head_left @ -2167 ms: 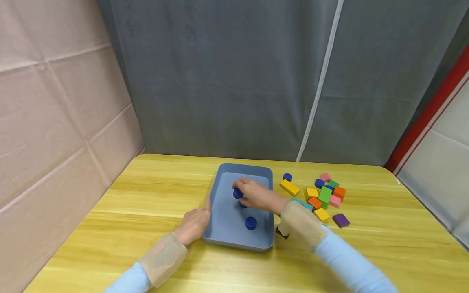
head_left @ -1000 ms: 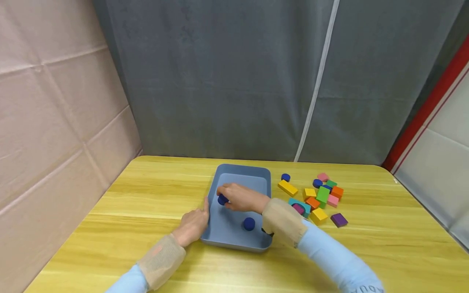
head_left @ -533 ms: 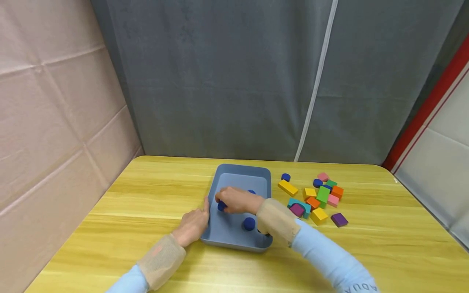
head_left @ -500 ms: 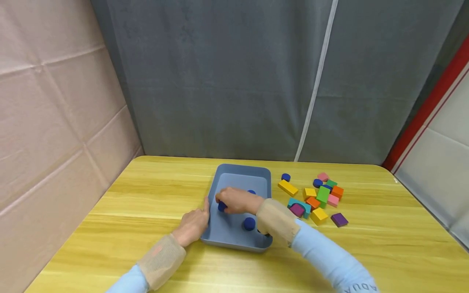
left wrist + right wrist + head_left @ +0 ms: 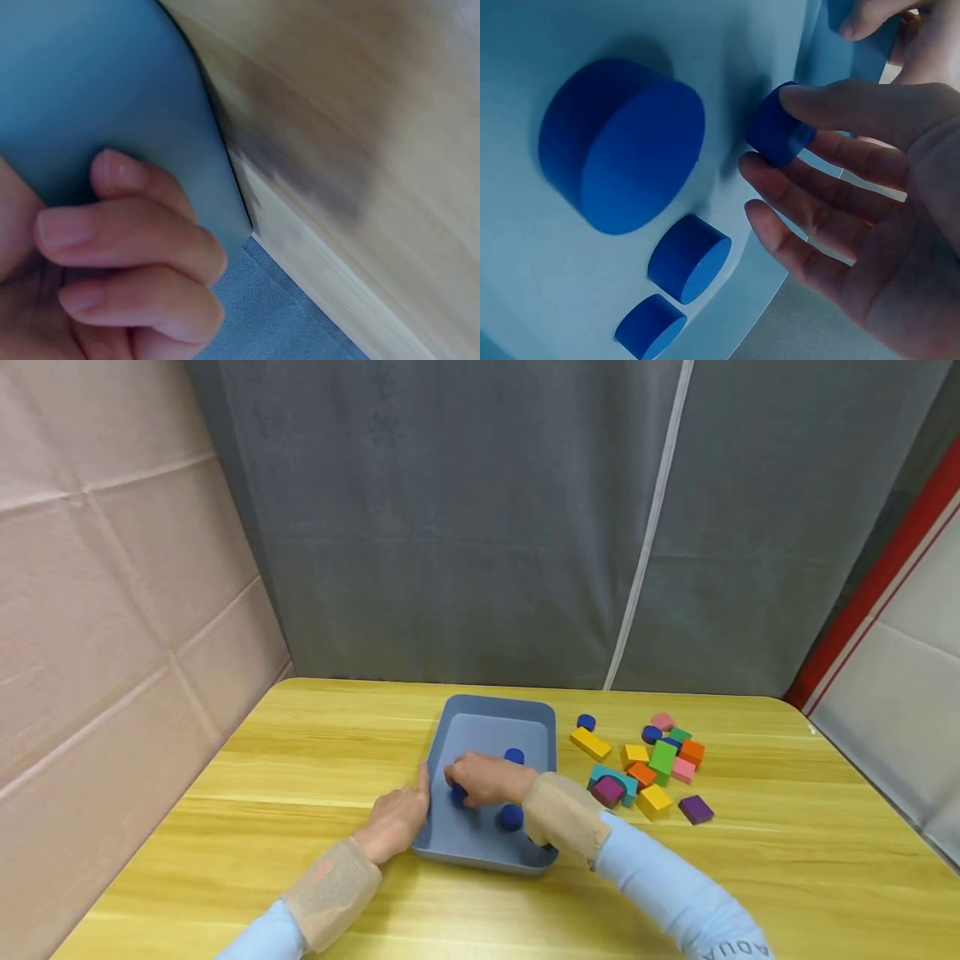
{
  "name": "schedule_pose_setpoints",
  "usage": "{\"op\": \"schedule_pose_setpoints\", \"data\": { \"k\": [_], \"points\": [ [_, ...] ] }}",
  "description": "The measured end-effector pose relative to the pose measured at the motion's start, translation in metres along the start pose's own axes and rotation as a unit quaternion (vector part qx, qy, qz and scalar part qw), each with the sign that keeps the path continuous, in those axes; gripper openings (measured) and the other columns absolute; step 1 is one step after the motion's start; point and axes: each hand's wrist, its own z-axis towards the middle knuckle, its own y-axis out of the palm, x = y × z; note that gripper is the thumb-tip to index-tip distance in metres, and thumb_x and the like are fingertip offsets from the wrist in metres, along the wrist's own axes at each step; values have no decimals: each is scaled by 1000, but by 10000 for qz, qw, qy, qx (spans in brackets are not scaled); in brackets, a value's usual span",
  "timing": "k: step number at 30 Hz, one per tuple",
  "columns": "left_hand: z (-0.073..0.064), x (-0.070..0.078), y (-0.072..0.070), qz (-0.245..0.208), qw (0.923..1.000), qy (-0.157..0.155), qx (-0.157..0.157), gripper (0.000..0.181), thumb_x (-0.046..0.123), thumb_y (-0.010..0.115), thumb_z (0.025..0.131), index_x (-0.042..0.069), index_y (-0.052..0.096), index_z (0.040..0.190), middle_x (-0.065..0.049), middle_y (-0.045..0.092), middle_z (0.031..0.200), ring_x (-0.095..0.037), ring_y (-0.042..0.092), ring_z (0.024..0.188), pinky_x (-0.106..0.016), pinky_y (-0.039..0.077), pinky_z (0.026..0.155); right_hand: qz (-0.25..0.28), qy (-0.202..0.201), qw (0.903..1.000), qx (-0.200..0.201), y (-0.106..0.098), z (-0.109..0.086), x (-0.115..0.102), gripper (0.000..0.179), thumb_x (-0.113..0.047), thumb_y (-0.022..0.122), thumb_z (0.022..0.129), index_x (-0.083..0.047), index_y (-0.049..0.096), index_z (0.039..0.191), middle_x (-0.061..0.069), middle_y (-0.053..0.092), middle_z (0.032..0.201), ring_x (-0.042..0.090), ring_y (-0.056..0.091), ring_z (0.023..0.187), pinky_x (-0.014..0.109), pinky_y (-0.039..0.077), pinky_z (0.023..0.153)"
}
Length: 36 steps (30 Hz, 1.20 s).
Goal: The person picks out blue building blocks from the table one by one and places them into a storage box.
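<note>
Over the last two seconds the right hand point(image 5: 487, 779) has carried the held blue cylinder point(image 5: 769, 129) from mid-tray across toward the left hand point(image 5: 395, 818), and in the last half second it has come a little nearer the person, so that the far blue cylinder point(image 5: 513, 756), just beyond the right hand's knuckles, shows more fully; I judge this to be the placing of one more piece in the tray point(image 5: 498, 727), though whether it touches the tray floor I cannot tell. The right hand is narrowed to a pinch, thumb on one side of the curved surface and fingers on the other. The held blue cylinder sits under those fingertips, inside the tray on the side toward the left hand, one flat face seemingly turned up toward the palm; it is squat, with no clear long axis, and its round axis looks roughly upright. The near blue cylinder point(image 5: 512, 817) stands just by the right wrist, on the person's side. The left hand lays one straight finger along the tray's wall, its other fingers loosely bent, gripping nothing that shows
</note>
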Motion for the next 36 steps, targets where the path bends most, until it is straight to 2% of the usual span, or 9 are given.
{"op": "schedule_pose_setpoints", "data": {
  "k": [11,17,26,36],
  "points": [
    [0,2,-1,-2,9999,52,86,65,1,56,78,-12,26,133,-8,48,56,-18,44,48,-33,39,43,-39,80,9999,-110,5,2,2,26,-13,68,77,-8,61,101,1,60,88,7,53,73,18,46,68],
    [1,2,-1,67,9999,47,79,65,2,56,78,-12,25,133,-10,51,59,-18,46,49,-34,40,44,-77,50,9999,-112,5,1,3,30,-13,69,76,-7,61,104,2,62,93,8,55,77,19,46,71],
    [-1,2,-1,4,10000,33,77,63,-1,52,78,-11,25,134,-12,53,61,-20,47,50,-35,41,45,77,84,9998,-165,5,-3,3,37,-20,68,78,-7,59,111,4,62,102,10,58,89,21,47,79],
    [-1,0,-1,-83,10000,34,19,64,-2,52,79,-12,23,134,-9,49,58,-18,45,48,-32,39,43,414,179,9990,17,-3,-10,10,35,-28,60,84,-7,58,112,6,61,104,12,57,88,24,48,77]
  ]
}}
